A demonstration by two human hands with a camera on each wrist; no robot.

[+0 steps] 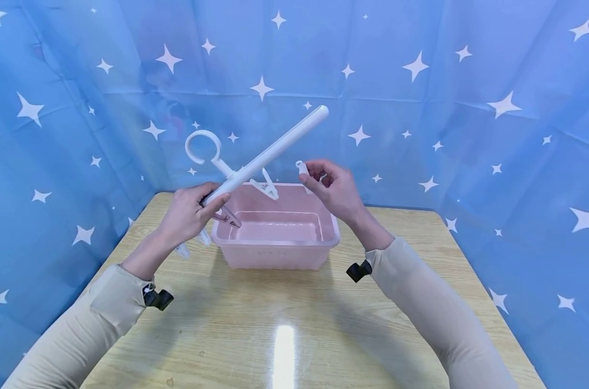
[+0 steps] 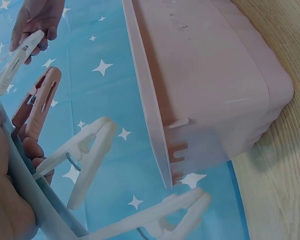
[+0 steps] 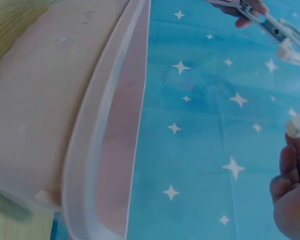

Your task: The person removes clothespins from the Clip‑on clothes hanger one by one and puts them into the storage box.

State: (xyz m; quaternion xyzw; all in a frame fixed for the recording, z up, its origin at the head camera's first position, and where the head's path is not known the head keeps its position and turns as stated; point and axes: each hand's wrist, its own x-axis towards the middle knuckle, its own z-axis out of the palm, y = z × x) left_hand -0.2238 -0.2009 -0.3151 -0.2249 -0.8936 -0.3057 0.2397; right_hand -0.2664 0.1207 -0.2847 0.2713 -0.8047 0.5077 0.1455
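Note:
My left hand (image 1: 189,210) grips the lower end of a white clip hanger's bar (image 1: 280,145), which slants up to the right above a pink basin (image 1: 277,256). An open ring hook (image 1: 219,145) stands out from the bar. Below it hang a white clip (image 1: 272,190) and a pink clip (image 1: 230,217), with more white clips (image 2: 91,167) near the left hand. Apart from the bar, my right hand (image 1: 340,192) pinches a loose white clip (image 1: 302,168) between thumb and fingers. In the right wrist view only this clip's end (image 3: 299,125) shows.
The basin stands toward the back of a wooden table (image 1: 236,324). Behind and on both sides hangs a blue curtain (image 1: 382,97) with white stars. Each wrist carries a small black camera (image 1: 359,271).

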